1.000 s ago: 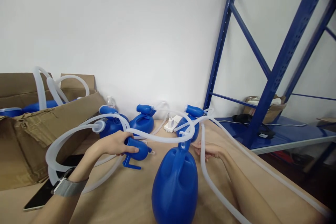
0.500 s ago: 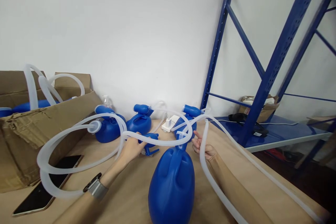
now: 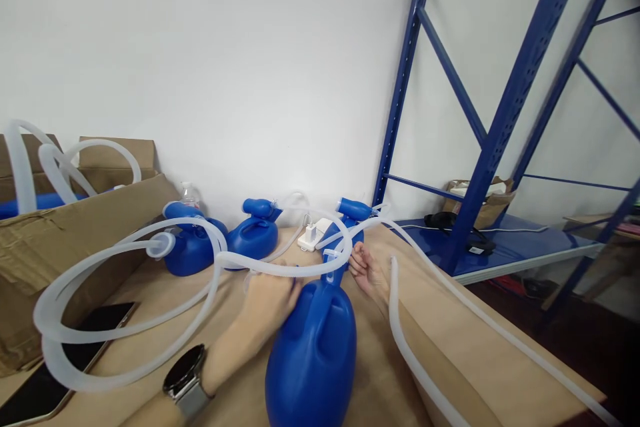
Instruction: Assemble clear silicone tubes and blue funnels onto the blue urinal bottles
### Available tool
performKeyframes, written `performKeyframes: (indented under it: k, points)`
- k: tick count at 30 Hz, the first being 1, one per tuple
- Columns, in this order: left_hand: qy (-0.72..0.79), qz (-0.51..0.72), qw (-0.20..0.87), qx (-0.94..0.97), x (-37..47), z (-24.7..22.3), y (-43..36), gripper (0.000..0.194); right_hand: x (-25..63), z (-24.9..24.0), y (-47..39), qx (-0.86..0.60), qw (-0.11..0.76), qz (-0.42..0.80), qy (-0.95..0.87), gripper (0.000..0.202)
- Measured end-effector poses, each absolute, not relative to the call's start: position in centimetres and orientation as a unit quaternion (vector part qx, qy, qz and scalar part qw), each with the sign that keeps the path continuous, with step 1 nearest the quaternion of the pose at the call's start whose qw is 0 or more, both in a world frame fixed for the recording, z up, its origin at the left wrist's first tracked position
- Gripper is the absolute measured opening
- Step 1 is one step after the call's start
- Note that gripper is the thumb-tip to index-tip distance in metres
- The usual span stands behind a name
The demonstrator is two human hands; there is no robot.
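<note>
Here, left fingers (image 3: 294, 290) curl beside the blue bottle (image 3: 311, 363), right fingers (image 3: 361, 259) half-open

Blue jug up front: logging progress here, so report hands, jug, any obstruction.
Left hand by neck of blue jug, grip hidden. Right hand loosely open, opposite side. Pale tube looped across near neck.

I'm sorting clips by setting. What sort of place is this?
Probably a workroom or storeroom: tall blue metal shelving stands at the right, an open cardboard box sits at the left, and several blue plastic bottles are set out on a brown tabletop.
</note>
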State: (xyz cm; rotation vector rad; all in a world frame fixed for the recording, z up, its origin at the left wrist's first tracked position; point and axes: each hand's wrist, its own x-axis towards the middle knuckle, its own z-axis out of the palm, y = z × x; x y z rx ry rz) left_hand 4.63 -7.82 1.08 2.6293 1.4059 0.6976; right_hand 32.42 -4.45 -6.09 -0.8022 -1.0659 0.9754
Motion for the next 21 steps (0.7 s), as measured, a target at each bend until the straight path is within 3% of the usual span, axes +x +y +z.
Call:
performKeyframes:
  k: [8,17,21]
  points:
    - [0.378,0.292,0.279,0.833,10.1,3.4,-6.8,0.021,28.8,-5.9,-5.0,-0.358,0.649,0.396,-0.542,0.066]
    - [0.383,0.331,0.415,0.756,9.7,2.1,-5.6,0.038,25.1,-6.9,-4.4,-0.383,0.671,0.408,-0.486,0.045]
    - [0.367,0.359,0.392,0.763,9.6,2.2,-5.9,0.037,24.0,-6.4,-4.9,-0.393,0.667,0.398,-0.493,0.035]
